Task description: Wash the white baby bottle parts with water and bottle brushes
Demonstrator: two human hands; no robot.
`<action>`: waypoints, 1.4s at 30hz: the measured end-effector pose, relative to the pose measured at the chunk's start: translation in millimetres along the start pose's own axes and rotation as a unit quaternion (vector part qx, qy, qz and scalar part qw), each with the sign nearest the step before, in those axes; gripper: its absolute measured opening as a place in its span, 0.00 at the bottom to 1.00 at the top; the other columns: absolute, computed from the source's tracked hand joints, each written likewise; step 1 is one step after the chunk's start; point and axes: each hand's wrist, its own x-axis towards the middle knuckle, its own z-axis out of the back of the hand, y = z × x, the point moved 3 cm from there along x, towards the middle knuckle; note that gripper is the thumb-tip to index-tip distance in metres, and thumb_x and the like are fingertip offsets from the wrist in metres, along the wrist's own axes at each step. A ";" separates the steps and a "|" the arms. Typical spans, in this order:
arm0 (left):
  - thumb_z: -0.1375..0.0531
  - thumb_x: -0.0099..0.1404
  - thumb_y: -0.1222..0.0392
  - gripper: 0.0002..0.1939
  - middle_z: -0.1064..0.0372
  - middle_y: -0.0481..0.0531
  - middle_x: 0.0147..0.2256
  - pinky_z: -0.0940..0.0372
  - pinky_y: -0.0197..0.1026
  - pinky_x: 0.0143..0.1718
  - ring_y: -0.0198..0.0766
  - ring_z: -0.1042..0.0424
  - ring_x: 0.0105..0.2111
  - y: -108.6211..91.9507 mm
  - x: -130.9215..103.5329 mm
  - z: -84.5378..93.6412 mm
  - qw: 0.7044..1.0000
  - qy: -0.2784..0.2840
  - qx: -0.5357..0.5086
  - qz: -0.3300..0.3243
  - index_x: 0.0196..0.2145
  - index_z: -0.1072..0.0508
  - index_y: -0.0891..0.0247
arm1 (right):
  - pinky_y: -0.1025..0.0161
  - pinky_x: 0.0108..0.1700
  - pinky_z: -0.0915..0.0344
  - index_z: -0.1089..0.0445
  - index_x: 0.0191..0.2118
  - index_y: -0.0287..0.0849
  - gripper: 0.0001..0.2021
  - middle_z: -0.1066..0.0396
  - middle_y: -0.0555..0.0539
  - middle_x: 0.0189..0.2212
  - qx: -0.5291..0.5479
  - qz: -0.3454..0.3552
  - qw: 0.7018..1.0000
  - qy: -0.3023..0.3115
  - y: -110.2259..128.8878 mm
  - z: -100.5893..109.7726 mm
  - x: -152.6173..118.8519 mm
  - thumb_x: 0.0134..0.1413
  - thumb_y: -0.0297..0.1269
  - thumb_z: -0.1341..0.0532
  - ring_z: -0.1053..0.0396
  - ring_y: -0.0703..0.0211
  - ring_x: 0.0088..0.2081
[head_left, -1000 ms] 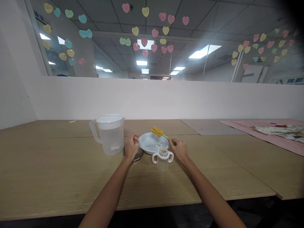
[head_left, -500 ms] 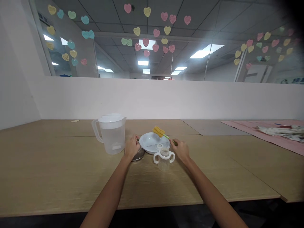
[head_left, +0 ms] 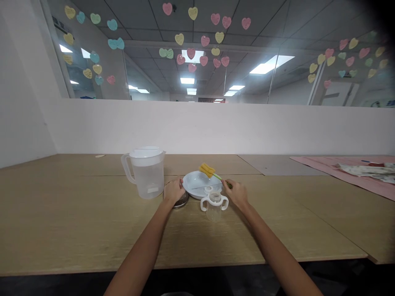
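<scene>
In my right hand (head_left: 236, 193) is the green handle of a brush with a yellow sponge head (head_left: 206, 169), which is over the far rim of a white bowl (head_left: 193, 186). My left hand (head_left: 173, 190) is closed above a round metal-rimmed dish (head_left: 182, 201), at the bowl's left edge; what its fingers grip is too small to make out. A clear bottle (head_left: 214, 211) with two white handles stands upright in front of the bowl. Behind it, a small white ring-shaped piece (head_left: 208, 189) shows at the bowl's near side.
A clear lidded pitcher (head_left: 149, 176) holding liquid stands left of my left hand. A pink cloth (head_left: 361, 181) with patterned fabric (head_left: 367, 172) lies at the far right of the wooden table (head_left: 92, 222). A white wall (head_left: 185, 127) rises behind.
The view has shifted slightly. My left hand has turned a little over the dish, its fingers lower near the bowl's rim. My right hand still holds the brush in about the same place.
</scene>
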 end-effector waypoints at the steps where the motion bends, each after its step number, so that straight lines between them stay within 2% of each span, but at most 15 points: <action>1: 0.47 0.55 0.62 0.08 0.31 0.52 0.30 0.44 0.36 0.33 0.37 0.33 0.33 -0.7 -0.3 0.2 1.000 0.000 0.002 -0.001 0.35 0.34 0.63 | 0.68 0.26 0.51 0.27 0.34 0.43 0.19 0.28 0.46 0.27 0.010 0.013 1.000 0.009 0.1 0.6 0.4 0.54 0.45 0.53 0.34 0.60 0.28; 5: 0.48 0.55 0.63 0.08 0.31 0.52 0.30 0.44 0.36 0.33 0.37 0.33 0.33 -2.8 -1.1 2.7 1.000 -0.016 0.008 -0.007 0.34 0.34 0.62 | 0.69 0.28 0.47 0.28 0.36 0.43 0.15 0.28 0.48 0.28 0.055 0.054 0.996 0.047 -1.5 2.9 2.8 0.48 0.37 0.50 0.34 0.61 0.28; 11: 0.47 0.55 0.62 0.08 0.31 0.52 0.30 0.45 0.35 0.31 0.37 0.33 0.32 -2.8 -2.1 4.4 0.999 -0.031 0.014 0.003 0.35 0.33 0.62 | 0.68 0.28 0.43 0.28 0.31 0.39 0.13 0.30 0.50 0.22 0.180 0.045 0.973 0.134 -14.5 -0.8 10.0 0.41 0.34 0.48 0.35 0.62 0.25; 14: 0.48 0.55 0.62 0.10 0.31 0.52 0.30 0.46 0.35 0.30 0.37 0.34 0.31 -1.4 -1.2 3.4 0.999 -0.044 0.018 -0.002 0.36 0.33 0.62 | 0.67 0.30 0.42 0.26 0.30 0.40 0.13 0.27 0.49 0.26 0.168 0.039 0.972 0.162 -21.2 0.5 12.2 0.41 0.33 0.47 0.34 0.60 0.28; 18: 0.50 0.56 0.63 0.11 0.31 0.50 0.29 0.47 0.36 0.28 0.37 0.34 0.28 -0.9 -0.6 4.2 0.996 -0.080 0.025 -0.008 0.38 0.34 0.60 | 0.65 0.35 0.40 0.25 0.31 0.44 0.12 0.26 0.49 0.31 0.077 0.043 0.990 0.111 -27.3 9.6 13.8 0.43 0.33 0.46 0.32 0.57 0.33; 22: 0.50 0.56 0.64 0.13 0.31 0.49 0.28 0.48 0.36 0.27 0.36 0.33 0.28 -5.9 -3.6 8.8 0.996 -0.089 0.012 -0.016 0.40 0.34 0.59 | 0.62 0.39 0.40 0.26 0.34 0.44 0.13 0.27 0.48 0.36 0.017 0.061 0.995 0.071 -29.8 11.9 14.5 0.45 0.34 0.46 0.32 0.54 0.39; 25: 0.50 0.56 0.64 0.14 0.31 0.48 0.29 0.48 0.35 0.28 0.36 0.33 0.30 -12.4 -8.0 14.4 0.995 -0.096 0.006 -0.029 0.41 0.34 0.59 | 0.61 0.40 0.39 0.26 0.36 0.44 0.13 0.28 0.48 0.37 0.035 0.064 0.996 0.059 -32.4 8.5 16.2 0.45 0.34 0.45 0.32 0.53 0.39; 28: 0.51 0.57 0.64 0.14 0.31 0.48 0.30 0.46 0.35 0.30 0.36 0.33 0.31 -18.5 -11.8 17.6 0.994 -0.098 0.001 -0.053 0.41 0.34 0.59 | 0.61 0.40 0.38 0.28 0.34 0.42 0.10 0.27 0.47 0.34 0.122 0.035 0.991 0.037 -37.4 4.7 19.3 0.43 0.35 0.43 0.32 0.55 0.37; 30: 0.51 0.58 0.63 0.14 0.31 0.49 0.31 0.45 0.35 0.33 0.36 0.33 0.32 -21.8 -13.1 17.6 0.993 -0.095 0.000 -0.070 0.41 0.34 0.60 | 0.62 0.37 0.37 0.29 0.32 0.40 0.10 0.28 0.46 0.32 0.194 0.012 0.981 0.009 -40.1 3.2 21.1 0.41 0.37 0.41 0.32 0.57 0.34; 32: 0.52 0.58 0.64 0.14 0.31 0.50 0.32 0.44 0.35 0.34 0.36 0.33 0.33 -24.3 -13.7 16.1 0.992 -0.088 0.006 -0.086 0.41 0.34 0.61 | 0.64 0.30 0.36 0.31 0.32 0.38 0.13 0.29 0.45 0.32 0.267 -0.014 0.964 -0.013 -41.3 2.3 22.0 0.38 0.40 0.39 0.33 0.59 0.30; 36: 0.52 0.58 0.64 0.15 0.31 0.50 0.32 0.44 0.36 0.33 0.36 0.33 0.32 -27.3 -14.2 13.0 0.992 -0.072 0.029 -0.100 0.43 0.34 0.60 | 0.69 0.17 0.43 0.35 0.34 0.37 0.20 0.31 0.45 0.30 0.392 -0.086 0.916 -0.025 -41.4 2.9 21.3 0.32 0.41 0.35 0.41 0.69 0.18; 38: 0.52 0.58 0.64 0.15 0.31 0.50 0.31 0.44 0.36 0.33 0.36 0.33 0.32 -28.9 -15.0 13.1 0.990 -0.075 0.032 -0.112 0.42 0.34 0.60 | 0.70 0.17 0.44 0.35 0.33 0.37 0.20 0.32 0.47 0.28 0.437 -0.113 0.892 -0.023 -41.9 5.2 20.7 0.30 0.40 0.33 0.44 0.72 0.16; 42: 0.53 0.59 0.64 0.15 0.30 0.51 0.32 0.44 0.36 0.34 0.37 0.33 0.33 -30.8 -16.7 14.1 0.989 -0.076 0.036 -0.124 0.42 0.34 0.60 | 0.70 0.20 0.41 0.34 0.32 0.37 0.19 0.34 0.51 0.23 0.514 -0.141 0.846 -0.004 -44.5 9.5 19.9 0.30 0.40 0.32 0.43 0.71 0.17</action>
